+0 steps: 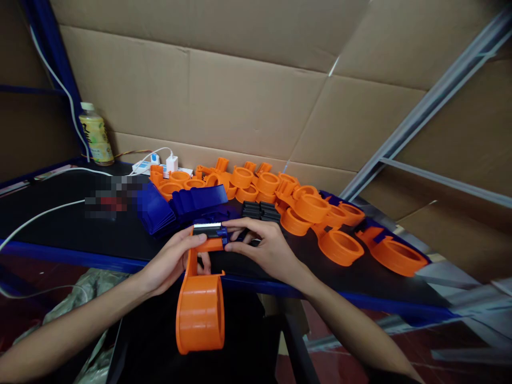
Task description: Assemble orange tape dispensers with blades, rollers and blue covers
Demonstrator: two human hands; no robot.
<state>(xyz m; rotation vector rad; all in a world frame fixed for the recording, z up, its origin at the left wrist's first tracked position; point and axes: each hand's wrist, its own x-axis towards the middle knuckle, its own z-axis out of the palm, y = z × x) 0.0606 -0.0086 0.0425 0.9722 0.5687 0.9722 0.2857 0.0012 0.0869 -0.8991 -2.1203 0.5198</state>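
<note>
An orange tape dispenser [200, 314], its round hub hanging low in front of the table edge, is gripped at the upper end by my left hand [174, 258]. Across that end lies a black cutter piece with a serrated metal blade [207, 225]; my left thumb presses against it. The fingers and thumb of my right hand [266, 242] close from the right on a small dark blue part [223, 234] at the end of the cutter piece. Part of my left fingers is hidden behind the dispenser.
Beyond my hands lie blue plastic sheets [200, 200], black cutter pieces [262, 210] and a heap of orange dispensers [268, 183]. A power strip [144, 168] with a charger and a yellow-labelled bottle [96, 136] stand at back left. A cardboard wall [248, 101] closes the back.
</note>
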